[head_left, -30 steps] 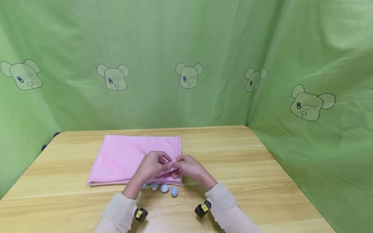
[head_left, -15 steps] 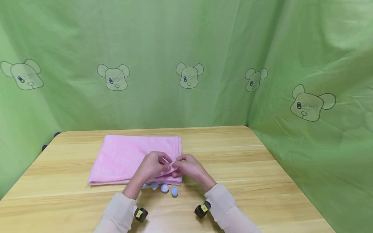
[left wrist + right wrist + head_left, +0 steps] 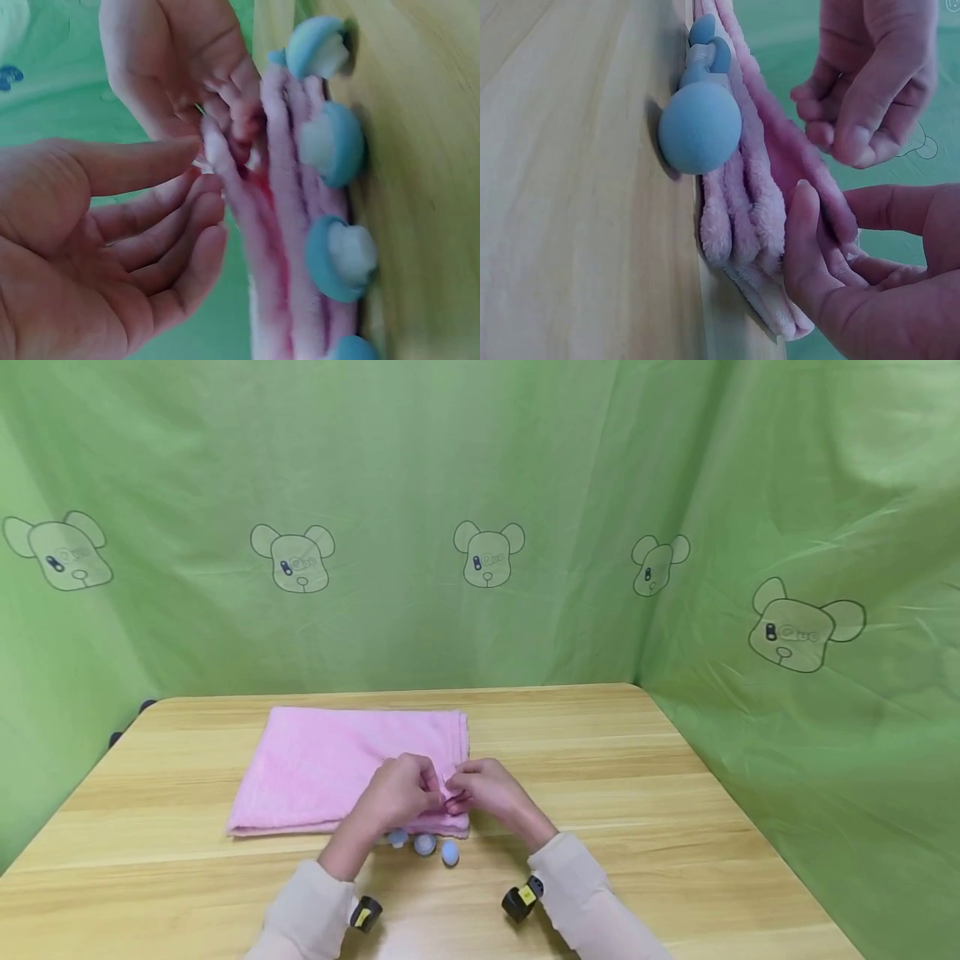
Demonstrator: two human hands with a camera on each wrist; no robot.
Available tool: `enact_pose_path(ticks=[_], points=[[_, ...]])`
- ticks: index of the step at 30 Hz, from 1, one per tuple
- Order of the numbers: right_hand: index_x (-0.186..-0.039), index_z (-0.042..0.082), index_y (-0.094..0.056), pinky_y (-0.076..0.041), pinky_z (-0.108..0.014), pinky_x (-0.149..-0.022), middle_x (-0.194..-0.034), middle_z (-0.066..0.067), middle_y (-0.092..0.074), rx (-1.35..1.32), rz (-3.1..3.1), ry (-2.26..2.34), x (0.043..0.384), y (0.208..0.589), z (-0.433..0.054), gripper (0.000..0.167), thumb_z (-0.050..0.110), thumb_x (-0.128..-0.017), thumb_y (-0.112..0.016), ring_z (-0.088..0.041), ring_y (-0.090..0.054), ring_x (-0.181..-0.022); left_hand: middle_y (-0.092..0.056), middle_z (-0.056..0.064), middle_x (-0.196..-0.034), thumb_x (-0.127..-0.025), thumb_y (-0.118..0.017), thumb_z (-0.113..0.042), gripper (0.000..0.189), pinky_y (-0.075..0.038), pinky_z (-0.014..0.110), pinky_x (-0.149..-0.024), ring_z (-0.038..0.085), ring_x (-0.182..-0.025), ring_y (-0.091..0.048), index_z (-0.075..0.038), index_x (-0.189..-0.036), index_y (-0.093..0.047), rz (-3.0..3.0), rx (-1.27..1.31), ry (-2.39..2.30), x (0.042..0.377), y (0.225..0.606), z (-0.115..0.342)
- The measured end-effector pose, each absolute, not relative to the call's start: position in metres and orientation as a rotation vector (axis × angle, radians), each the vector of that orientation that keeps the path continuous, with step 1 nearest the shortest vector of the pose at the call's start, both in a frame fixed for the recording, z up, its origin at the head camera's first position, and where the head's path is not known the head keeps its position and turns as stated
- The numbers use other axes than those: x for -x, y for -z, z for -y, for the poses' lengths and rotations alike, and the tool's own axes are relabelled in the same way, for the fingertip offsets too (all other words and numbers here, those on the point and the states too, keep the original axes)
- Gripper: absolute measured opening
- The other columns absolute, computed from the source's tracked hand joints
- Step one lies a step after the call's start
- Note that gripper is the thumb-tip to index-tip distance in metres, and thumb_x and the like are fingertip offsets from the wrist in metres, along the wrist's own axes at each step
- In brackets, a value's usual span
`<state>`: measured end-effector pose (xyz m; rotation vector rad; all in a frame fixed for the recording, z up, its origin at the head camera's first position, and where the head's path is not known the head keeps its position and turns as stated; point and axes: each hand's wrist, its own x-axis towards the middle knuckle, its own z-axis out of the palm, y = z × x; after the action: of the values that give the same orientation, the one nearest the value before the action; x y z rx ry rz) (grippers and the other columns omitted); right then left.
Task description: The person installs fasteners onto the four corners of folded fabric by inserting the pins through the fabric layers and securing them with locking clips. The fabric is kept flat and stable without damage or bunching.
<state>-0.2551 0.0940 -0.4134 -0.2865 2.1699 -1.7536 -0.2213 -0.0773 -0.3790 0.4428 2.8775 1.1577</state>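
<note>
A folded pink fleece cloth lies on the table, and both hands work at its front right corner. My right hand grips one raised layer of the edge, thumb on one face and fingers on the other, as the right wrist view shows. Just left of it is my left hand, thumb and fingers brought together beside that layer. A tiny white bit shows near the left fingertips; whether they hold it is unclear. Several small mushroom-shaped pieces with blue caps and white stems line the cloth's front edge.
The wooden table stretches around the cloth. Green curtains printed with bear heads stand behind and at both sides. A black wrist camera sits under the right cuff, another camera under the left.
My left hand has turned and drawn its fingers closer together, lower by the cloth edge. Its wrist now hides the leftmost mushroom piece in the head view. My right hand keeps its hold.
</note>
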Motion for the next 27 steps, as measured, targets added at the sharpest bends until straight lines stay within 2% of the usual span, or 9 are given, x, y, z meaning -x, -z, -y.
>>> enact_pose_path(ticks=[5,9,12,18,21,27], points=[[-0.091,-0.010,-0.067,-0.060,-0.031,-0.077,-0.082,-0.007,-0.070,0.301,-2.193,1.741,0.255,0.413,-0.096,0.019,0.004,-0.092,-0.055,-0.013,-0.067,-0.074,-0.064,-0.001,-0.069,-0.077,-0.086,-0.013,0.020,-0.048,0.032,-0.066,0.016,-0.067,-0.057,-0.009,-0.075,-0.066,-2.806,-0.558,-0.972,0.207,0.373,0.066],[-0.089,-0.009,-0.068,-0.059,-0.028,-0.074,-0.078,-0.005,-0.070,0.314,-2.210,1.733,0.255,0.413,-0.097,0.019,0.006,-0.093,-0.057,-0.013,-0.066,-0.073,-0.070,0.001,-0.081,-0.071,-0.090,-0.013,0.023,-0.052,0.039,-0.078,0.021,-0.080,-0.064,-0.008,-0.083,-0.072,-2.808,-0.643,-0.802,0.197,0.372,0.056],[-0.093,-0.012,-0.068,-0.056,-0.025,-0.070,-0.078,-0.003,-0.068,0.304,-2.215,1.736,0.255,0.414,-0.097,0.019,0.005,-0.092,-0.059,-0.011,-0.063,-0.072,-0.074,0.000,-0.085,-0.067,-0.091,-0.012,0.024,-0.050,0.043,-0.084,0.022,-0.086,-0.067,-0.010,-0.084,-0.074,-2.851,-0.682,-0.690,0.192,0.375,0.049],[-0.097,-0.014,-0.068,-0.053,-0.022,-0.069,-0.083,-0.005,-0.066,0.271,-2.223,1.742,0.254,0.412,-0.096,0.020,0.003,-0.090,-0.060,-0.011,-0.060,-0.074,-0.066,-0.007,-0.073,-0.060,-0.085,-0.002,0.025,-0.041,0.040,-0.076,0.016,-0.073,-0.059,-0.014,-0.076,-0.069,-2.911,-0.665,-0.560,0.186,0.382,0.040],[-0.097,-0.014,-0.068,-0.053,-0.023,-0.071,-0.086,-0.008,-0.068,0.280,-2.227,1.740,0.254,0.412,-0.096,0.020,0.004,-0.090,-0.061,-0.012,-0.060,-0.076,-0.064,-0.005,-0.072,-0.062,-0.081,0.002,0.022,-0.041,0.041,-0.077,0.018,-0.072,-0.057,-0.014,-0.071,-0.068,-2.939,-0.645,-0.499,0.184,0.385,0.036],[-0.097,-0.013,-0.068,-0.053,-0.024,-0.071,-0.084,-0.007,-0.067,0.279,-2.215,1.741,0.255,0.414,-0.095,0.020,0.004,-0.090,-0.061,-0.012,-0.060,-0.075,-0.068,0.002,-0.080,-0.071,-0.075,0.004,0.023,-0.043,0.041,-0.080,0.024,-0.078,-0.061,-0.015,-0.072,-0.062,-3.000,-0.639,-0.410,0.181,0.390,0.032]])
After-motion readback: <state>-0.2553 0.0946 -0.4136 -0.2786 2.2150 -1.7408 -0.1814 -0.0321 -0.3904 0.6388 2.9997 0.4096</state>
